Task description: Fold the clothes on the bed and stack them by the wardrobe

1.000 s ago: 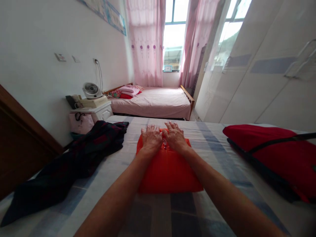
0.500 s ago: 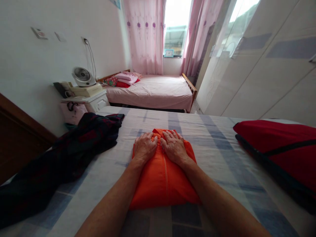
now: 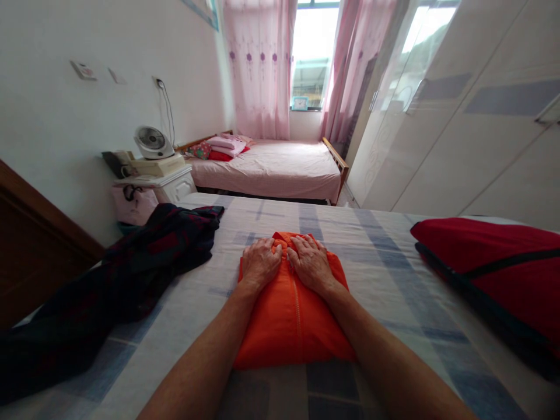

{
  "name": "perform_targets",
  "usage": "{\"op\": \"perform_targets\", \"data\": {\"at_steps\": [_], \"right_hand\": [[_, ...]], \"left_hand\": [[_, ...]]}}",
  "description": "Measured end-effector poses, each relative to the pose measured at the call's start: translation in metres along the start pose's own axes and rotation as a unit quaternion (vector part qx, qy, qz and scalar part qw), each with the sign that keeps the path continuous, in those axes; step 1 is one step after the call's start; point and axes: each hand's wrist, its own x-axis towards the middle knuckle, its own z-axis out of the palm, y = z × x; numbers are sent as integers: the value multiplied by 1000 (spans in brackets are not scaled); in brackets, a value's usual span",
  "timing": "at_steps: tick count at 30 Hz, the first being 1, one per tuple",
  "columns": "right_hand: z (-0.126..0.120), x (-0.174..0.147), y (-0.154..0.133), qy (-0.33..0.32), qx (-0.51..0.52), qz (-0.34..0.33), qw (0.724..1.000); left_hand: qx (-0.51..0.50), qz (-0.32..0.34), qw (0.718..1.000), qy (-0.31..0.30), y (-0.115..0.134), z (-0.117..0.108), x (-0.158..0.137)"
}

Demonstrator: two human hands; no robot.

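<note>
An orange jacket (image 3: 294, 326) with a zip down its middle lies folded on the bed, its collar (image 3: 285, 237) at the far end. On the left of the collar rests my left hand (image 3: 261, 261), palm down, with its thumb toward the zip. My right hand (image 3: 310, 261) lies across from it on the collar's right side, fingers spread over the cloth. Both hands press on the jacket from above, and their thumbs are a little apart over the top of the zip. The undersides of the fingers are hidden.
A dark plaid garment (image 3: 131, 274) lies along the bed's left side. Folded red clothing (image 3: 494, 251) sits at the right on the blue-and-white sheet (image 3: 376, 280). Beyond are a second bed (image 3: 280, 169), a small fan (image 3: 154, 142) on a cabinet, and a white wardrobe (image 3: 437, 146).
The camera view has shifted slightly, with the room sitting a little lower in the picture. My hands stay at the same place on the orange jacket's collar.
</note>
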Motion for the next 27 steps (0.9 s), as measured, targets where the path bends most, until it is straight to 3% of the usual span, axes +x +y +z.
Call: {"op": "perform_targets", "data": {"at_steps": [21,24,27], "right_hand": [[-10,-5,6,17,68,-10,998],[-18,-15,17,41,77,33,996],[-24,-32,33,38,106,117,987]], "left_hand": [[-16,-4,1000,5,0,-2,-3],[-19,-4,1000,4,0,-1,-3],[-22,-9,1000,3,-1,-1,-3]]}}
